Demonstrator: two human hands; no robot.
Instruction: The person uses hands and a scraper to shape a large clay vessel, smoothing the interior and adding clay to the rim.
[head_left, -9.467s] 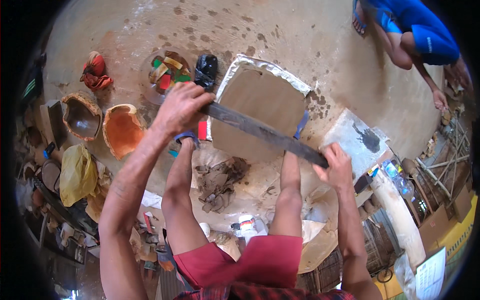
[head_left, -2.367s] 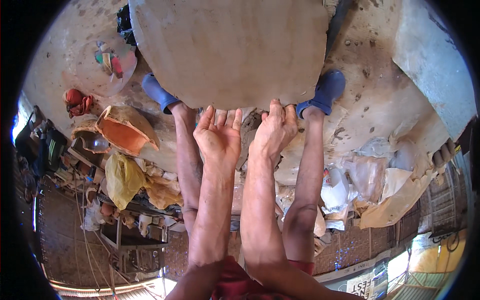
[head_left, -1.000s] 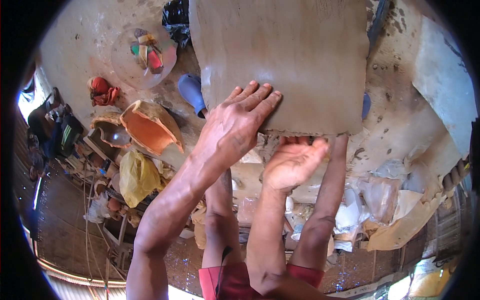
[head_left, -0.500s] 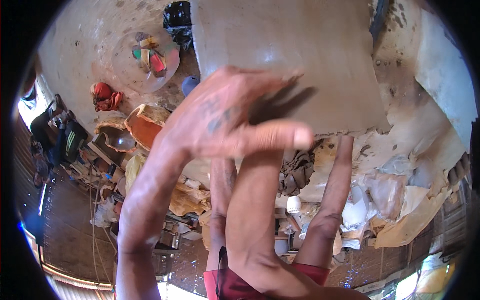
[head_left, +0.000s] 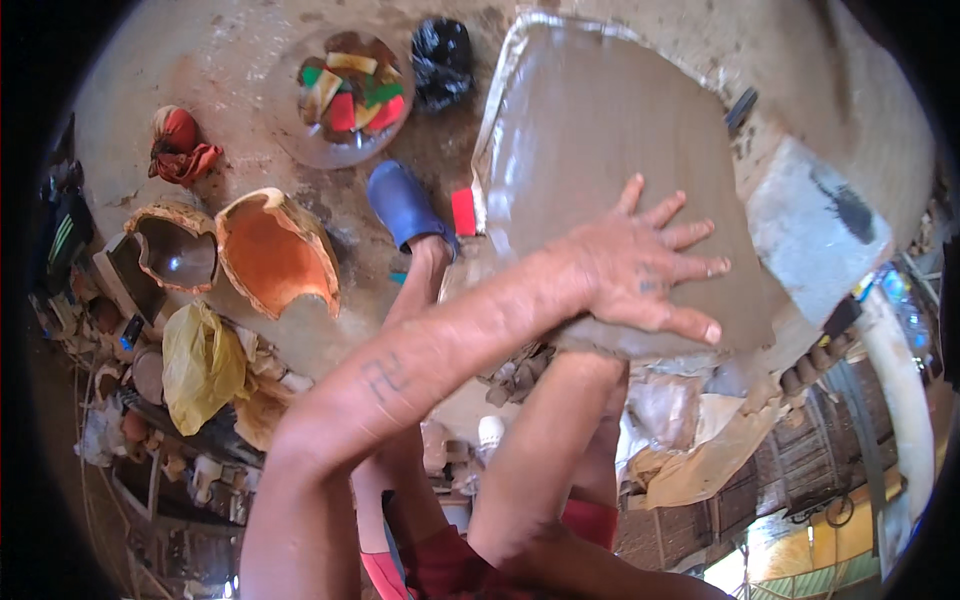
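Note:
A wide slab of wet grey-brown clay [head_left: 600, 130] lies on a pale sheet on the ground in front of me. My left hand [head_left: 640, 265] reaches across from the lower left and lies flat on the slab's near right part, fingers spread, holding nothing. My right forearm [head_left: 545, 440] rises to the slab's near edge. Its hand is hidden under my left hand and wrist. My foot in a blue shoe [head_left: 400, 205] stands at the slab's left side, next to a small red block [head_left: 463, 212].
To the left are a broken orange pot [head_left: 275, 255], a darker pot [head_left: 175, 250], a red cloth [head_left: 178, 145] and a yellow bag [head_left: 200, 365]. A dish of coloured pieces [head_left: 345, 95] and a black bag [head_left: 443, 60] lie beyond. Right of the slab: a grey board [head_left: 815, 230] and a white pipe [head_left: 900, 400].
My left hand has gone from close above the slab's near edge out to the right, fingers now spread on the clay. My right hand has slipped out of sight beneath it.

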